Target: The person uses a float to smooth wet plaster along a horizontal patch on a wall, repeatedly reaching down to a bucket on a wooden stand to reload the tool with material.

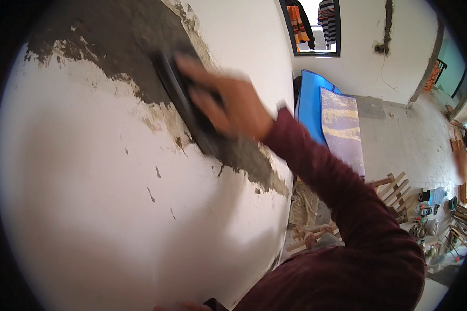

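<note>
My right hand (236, 103), in a maroon sleeve, is blurred by motion. Its fingers are wrapped round the grip of a dark plastering float (177, 93), which lies against the wall. Under and around the float runs a slanting band of wet grey mortar (104, 36), ragged along its edges. Below it, the white wall (88, 171) carries a few small grey splashes. Only a sliver of my left hand (184, 307) shows at the bottom edge, near the wall; its fingers are cut off from view.
A blue sheet (310, 103) and a patterned purple board (342, 129) lean beside the wall. Slatted wooden pallets (394, 189) stand low on the concrete floor (394, 135). Bottles and tools (425, 223) clutter the right. Clothes (297, 23) hang at the window.
</note>
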Tool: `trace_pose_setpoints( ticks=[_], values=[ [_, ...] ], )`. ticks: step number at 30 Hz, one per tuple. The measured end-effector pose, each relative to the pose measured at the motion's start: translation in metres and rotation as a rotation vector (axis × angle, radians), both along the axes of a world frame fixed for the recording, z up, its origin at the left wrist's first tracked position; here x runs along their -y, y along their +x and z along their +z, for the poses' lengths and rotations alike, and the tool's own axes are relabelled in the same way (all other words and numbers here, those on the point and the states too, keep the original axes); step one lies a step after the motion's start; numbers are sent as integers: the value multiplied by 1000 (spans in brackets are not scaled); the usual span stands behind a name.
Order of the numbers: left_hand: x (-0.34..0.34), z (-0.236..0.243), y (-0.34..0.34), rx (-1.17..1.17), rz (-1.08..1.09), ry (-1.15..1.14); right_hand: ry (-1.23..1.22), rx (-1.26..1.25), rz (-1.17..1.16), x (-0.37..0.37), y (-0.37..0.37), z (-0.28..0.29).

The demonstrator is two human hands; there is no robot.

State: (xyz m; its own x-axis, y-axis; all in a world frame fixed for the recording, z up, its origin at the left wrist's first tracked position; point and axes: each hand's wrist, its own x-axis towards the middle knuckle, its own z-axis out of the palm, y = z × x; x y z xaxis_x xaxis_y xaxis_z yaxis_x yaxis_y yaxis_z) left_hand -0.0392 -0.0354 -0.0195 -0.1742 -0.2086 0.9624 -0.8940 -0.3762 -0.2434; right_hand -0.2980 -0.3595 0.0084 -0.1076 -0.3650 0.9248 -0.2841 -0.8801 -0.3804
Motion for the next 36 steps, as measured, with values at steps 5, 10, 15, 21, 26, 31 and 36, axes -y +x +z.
trace_pose_setpoints(
  ticks=[5, 10, 15, 21, 26, 31, 36],
  values=[
    [6, 11, -47, -374, 185, 9, 581, -121, 208, -63, 12, -120],
    [9, 18, -37, -179, 165, 65, 256, 33, 112, -13, 0, -20],
    [-14, 6, 8, 133, 170, 184, -55, 191, -76, 36, -10, 58],
    [-9, -5, 1, 35, 136, 129, 604, 221, 83, -43, 29, -136],
    [-1, -2, -11, -5, 145, 140, 1539, 28, 8, -133, 16, -301],
    [-2, 0, 6, 200, 217, 155, 1499, 354, 179, -215, -57, -424],
    [5, -9, -10, 157, 198, 276, 1491, 971, 567, -285, -174, -474]
  ],
)
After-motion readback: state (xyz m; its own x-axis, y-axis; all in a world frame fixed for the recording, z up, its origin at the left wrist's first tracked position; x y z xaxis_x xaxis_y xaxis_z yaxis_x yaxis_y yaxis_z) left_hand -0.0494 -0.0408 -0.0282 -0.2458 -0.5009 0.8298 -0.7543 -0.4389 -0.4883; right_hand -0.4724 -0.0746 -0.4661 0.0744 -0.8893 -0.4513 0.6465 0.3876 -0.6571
